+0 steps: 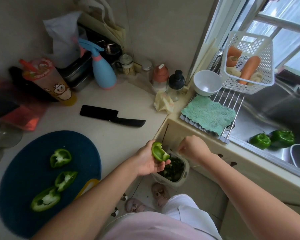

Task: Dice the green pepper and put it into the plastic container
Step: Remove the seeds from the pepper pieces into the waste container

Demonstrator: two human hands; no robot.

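A left hand [150, 161] grips a green pepper piece [158, 152] between curled fingers and thumb. The piece is hollow side up, its long axis slanting from upper left to lower right, over a translucent scrap bin [185, 172] on the floor. The right hand [192, 147] hangs just beside it, fingers curled; whether they hold anything cannot be told.

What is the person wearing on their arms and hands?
Nothing: the left arm and left hand, the right arm and right hand are all bare. No sleeves, gloves, watch or rings show. Lower down are a pink top, white trousers and pink shoes.
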